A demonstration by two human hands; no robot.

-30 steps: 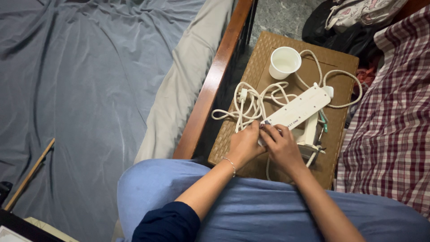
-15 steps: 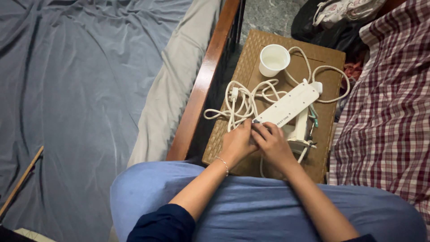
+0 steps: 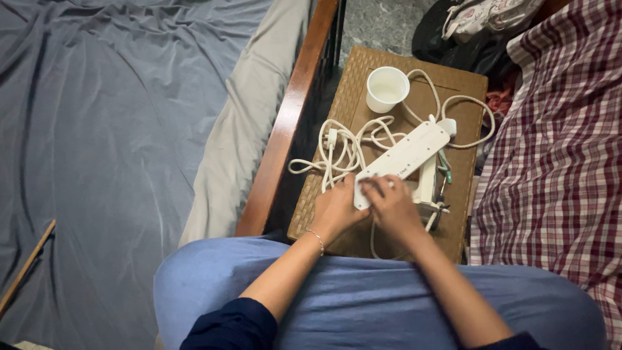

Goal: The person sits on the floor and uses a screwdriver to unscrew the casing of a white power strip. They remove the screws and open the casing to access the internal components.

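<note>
A small woven brown table [image 3: 363,97] stands between a wooden bed rail [image 3: 291,123] with grey bedding [image 3: 116,129] and a plaid-covered surface [image 3: 557,149]. On the table lies a white power strip [image 3: 405,157], set diagonally, with its white cable [image 3: 343,146] tangled in loose loops to the left and a further loop running round behind. A white cup [image 3: 387,89] stands upright at the far edge, just beside the cable.

The left hand [image 3: 337,210] rests curled against the near end of the strip; the right hand [image 3: 392,207] has its fingers bent over that same end, pressing or pinching it (whether either fully grips it cannot be told).

Hazards, as judged:
- Pulling the strip toward the body may draw the loop taut and tip the cup; its contents cannot be seen.
- The tangled loops may knot tighter under tension.
- Small tools [image 3: 444,175] lie partly under the strip near the table's right edge and may be swept off.
</note>
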